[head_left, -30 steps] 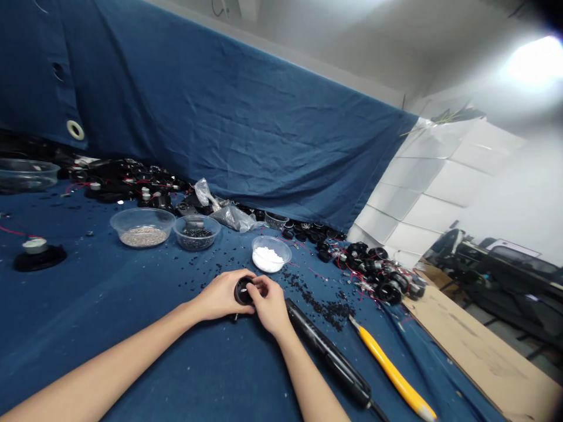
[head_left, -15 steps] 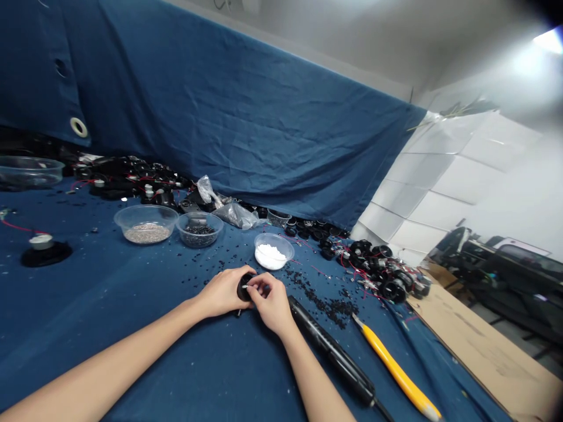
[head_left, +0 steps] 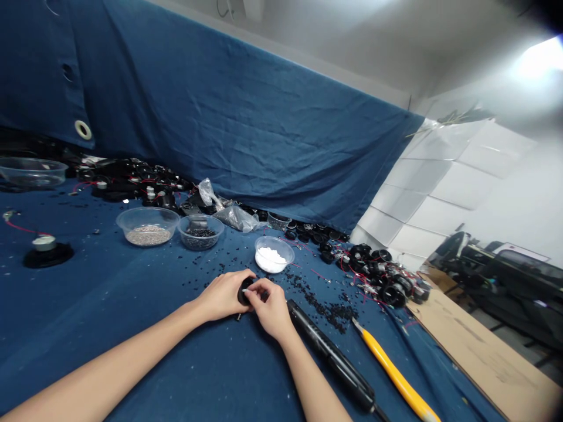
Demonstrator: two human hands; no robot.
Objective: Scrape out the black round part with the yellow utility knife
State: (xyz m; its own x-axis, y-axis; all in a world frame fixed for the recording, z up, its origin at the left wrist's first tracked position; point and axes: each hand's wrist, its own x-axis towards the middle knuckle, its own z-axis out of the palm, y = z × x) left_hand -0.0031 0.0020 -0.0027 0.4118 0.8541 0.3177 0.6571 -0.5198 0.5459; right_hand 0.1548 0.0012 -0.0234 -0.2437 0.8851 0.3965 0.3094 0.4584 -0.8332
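My left hand (head_left: 226,295) is closed around a round black plastic part (head_left: 244,290), its open side facing right. Against that opening, my right hand (head_left: 269,306) pinches a tiny white piece (head_left: 245,291) between thumb and forefinger. The fingers hide most of both parts. A small dark pin-like bit (head_left: 238,317) pokes out beneath the left hand. Just beyond the hands stands a clear bowl (head_left: 285,264) of small white pieces. A black electric screwdriver (head_left: 329,354) lies right of my right hand, beside a yellow-handled cutter (head_left: 396,375).
Small black bits (head_left: 328,308) are scattered right of the hands. Clear bowls of silvery pieces (head_left: 147,235) and dark screws (head_left: 199,239) stand at left. A black part with a white motor (head_left: 46,249) sits far left. Black parts with red wires (head_left: 382,272) pile up at right.
The right fingertips have shifted slightly left, closer into the round black part. My left hand keeps its hold, and the view has tilted a little.
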